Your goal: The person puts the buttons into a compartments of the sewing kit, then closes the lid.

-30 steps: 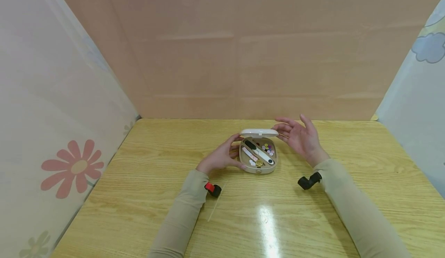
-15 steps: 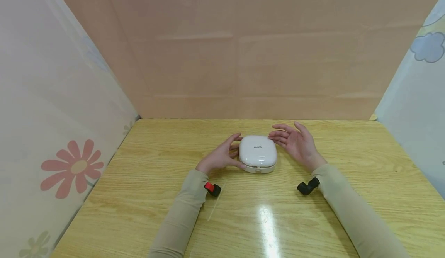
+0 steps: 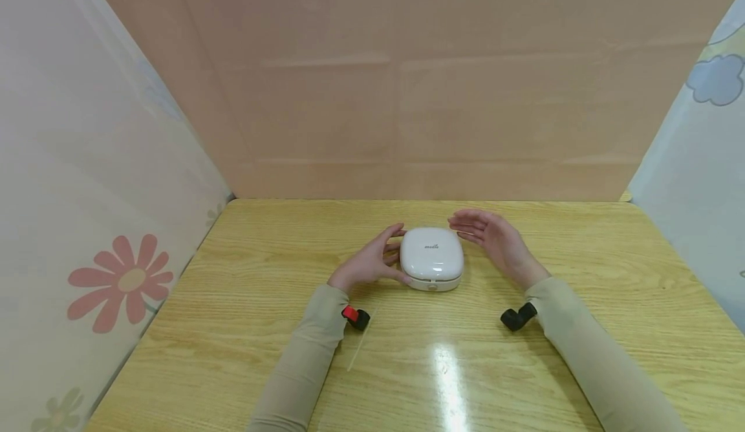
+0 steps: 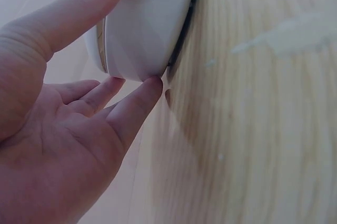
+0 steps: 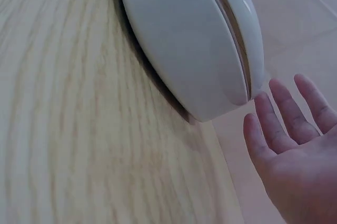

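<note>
A white sewing kit box [image 3: 432, 251] with rounded corners sits on the wooden table, its lid down and its contents hidden. In both wrist views a thin tan line shows between lid and base. My left hand [image 3: 368, 264] holds the box by its left side, thumb at the front corner and fingers round toward the back, as the left wrist view shows up close. At the far right corner is my right hand [image 3: 495, 241], fingers nearly straight, fingertips right by the lid's edge in the right wrist view [image 5: 303, 145].
The wooden table [image 3: 262, 354] ends at a tan backdrop [image 3: 396, 96] behind the box. Patterned curtains [image 3: 134, 160] hang at the sides. A thin pale strip [image 3: 362, 341] lies near the left wrist, which wears a black and red mount [image 3: 356, 315].
The sewing kit box's raised lid has come down over the buttons and tools inside. My right hand has moved slightly down and turned its palm inward; the left stays in place.
</note>
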{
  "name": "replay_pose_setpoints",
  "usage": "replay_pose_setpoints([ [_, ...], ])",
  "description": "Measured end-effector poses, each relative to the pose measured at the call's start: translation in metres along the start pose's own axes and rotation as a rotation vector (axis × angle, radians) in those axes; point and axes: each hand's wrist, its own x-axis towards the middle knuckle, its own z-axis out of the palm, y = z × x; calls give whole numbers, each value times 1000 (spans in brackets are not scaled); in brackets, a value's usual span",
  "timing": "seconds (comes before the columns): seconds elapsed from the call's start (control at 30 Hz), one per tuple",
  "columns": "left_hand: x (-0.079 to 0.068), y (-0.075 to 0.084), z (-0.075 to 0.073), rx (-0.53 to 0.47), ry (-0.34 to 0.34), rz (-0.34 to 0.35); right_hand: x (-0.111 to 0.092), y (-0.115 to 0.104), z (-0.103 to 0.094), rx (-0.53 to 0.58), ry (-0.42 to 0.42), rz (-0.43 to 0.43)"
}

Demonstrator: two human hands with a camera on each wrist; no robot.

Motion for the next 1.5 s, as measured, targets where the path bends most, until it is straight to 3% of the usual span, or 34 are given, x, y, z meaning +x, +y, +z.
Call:
replay_pose_setpoints([
  [0.27, 0, -1, 0, -6, -8, -1, -3, -8, 14, -232, 13, -45],
  [0.53, -1, 1, 0, -5, -4, -8, -8, -18, 26, -511, 39, 24],
  [0.8, -1, 1, 0, -9, -4, -3, -12, -19, 42, -680, -59, -6],
  [1.0, -1, 1, -1, 2, -10, 1, -14, -21, 55, -904, -160, -20],
  [1.23, -2, 2, -1, 7, -18, 18, -15, -19, 68, -1170, -220, -108],
  [1.5, -2, 1, -1, 10, -21, 24, -17, -15, 78, -1296, -249, -124],
])
